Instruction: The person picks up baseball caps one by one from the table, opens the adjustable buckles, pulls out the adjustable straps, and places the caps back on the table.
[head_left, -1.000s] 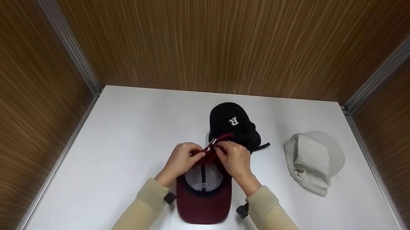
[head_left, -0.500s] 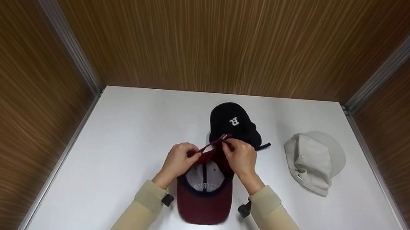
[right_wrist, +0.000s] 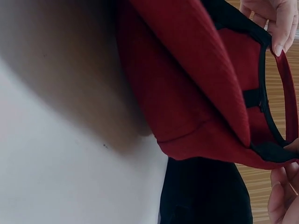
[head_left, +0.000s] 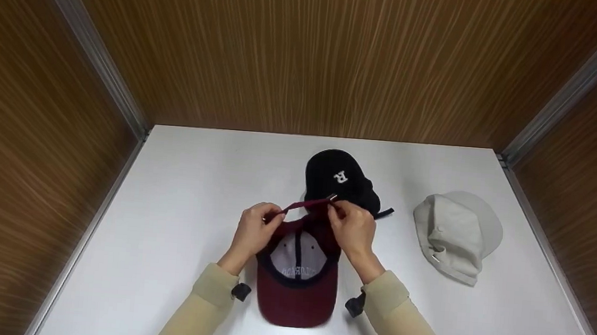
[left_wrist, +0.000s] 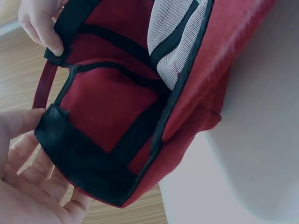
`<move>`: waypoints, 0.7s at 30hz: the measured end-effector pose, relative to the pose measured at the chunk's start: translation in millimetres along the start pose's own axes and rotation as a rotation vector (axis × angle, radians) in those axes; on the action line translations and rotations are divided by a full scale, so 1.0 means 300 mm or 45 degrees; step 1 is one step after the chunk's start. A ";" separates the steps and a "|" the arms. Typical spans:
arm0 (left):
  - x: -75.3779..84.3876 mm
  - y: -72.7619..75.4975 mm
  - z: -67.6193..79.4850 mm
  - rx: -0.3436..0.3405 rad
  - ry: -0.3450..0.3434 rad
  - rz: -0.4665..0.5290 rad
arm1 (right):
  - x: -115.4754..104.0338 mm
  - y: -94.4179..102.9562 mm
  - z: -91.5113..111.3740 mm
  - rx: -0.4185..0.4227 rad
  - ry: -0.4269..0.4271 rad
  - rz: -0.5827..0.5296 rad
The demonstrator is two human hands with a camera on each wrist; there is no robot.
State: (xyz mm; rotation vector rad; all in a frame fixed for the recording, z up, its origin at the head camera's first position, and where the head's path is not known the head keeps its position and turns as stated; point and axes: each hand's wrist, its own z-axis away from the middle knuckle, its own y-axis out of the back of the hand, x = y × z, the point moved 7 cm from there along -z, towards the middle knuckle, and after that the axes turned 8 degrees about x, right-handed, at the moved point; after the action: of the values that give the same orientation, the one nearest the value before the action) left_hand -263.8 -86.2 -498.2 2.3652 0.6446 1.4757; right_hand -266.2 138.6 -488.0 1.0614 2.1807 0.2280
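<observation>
A maroon baseball cap point(head_left: 295, 304) lies upside down on the white table, brim toward me, its pale inner lining showing. My left hand point(head_left: 255, 229) pinches the left side of its back edge, thumb inside and fingers outside. On the other side, my right hand point(head_left: 353, 230) pinches the edge beside a small metal buckle point(head_left: 332, 197). Between both hands the cap's maroon strap point(head_left: 305, 204) spans the back opening. In the left wrist view the strap point(left_wrist: 45, 86) bridges a gap between the dark-taped edges. Some fingertips are hidden behind the fabric.
A black cap point(head_left: 330, 172) with a white letter lies just behind the maroon one, its loose strap point(head_left: 384, 213) pointing right. A beige cap point(head_left: 456, 228) rests farther right. Wood-grain panels point(head_left: 307, 56) enclose the white table point(head_left: 196, 181) at back and sides.
My hands have moved apart, the left one leftward and the right one slightly right. The strap, earlier bunched up between them, now stretches across the opening with the buckle farther right.
</observation>
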 end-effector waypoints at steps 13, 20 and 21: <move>-0.050 0.025 -0.011 0.150 0.109 0.134 | 0.007 0.006 -0.002 0.036 -0.060 -0.017; -0.074 0.028 -0.011 0.117 0.150 0.135 | 0.013 -0.009 0.000 -0.041 -0.087 -0.024; -0.076 0.026 -0.010 0.097 0.150 0.127 | 0.014 -0.010 0.001 -0.050 -0.086 -0.024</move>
State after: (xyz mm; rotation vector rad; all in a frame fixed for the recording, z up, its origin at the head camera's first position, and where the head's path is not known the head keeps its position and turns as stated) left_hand -273.3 -104.7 -511.0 2.4136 0.6296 1.6716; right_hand -269.7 139.7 -491.7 1.0124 2.1164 0.2228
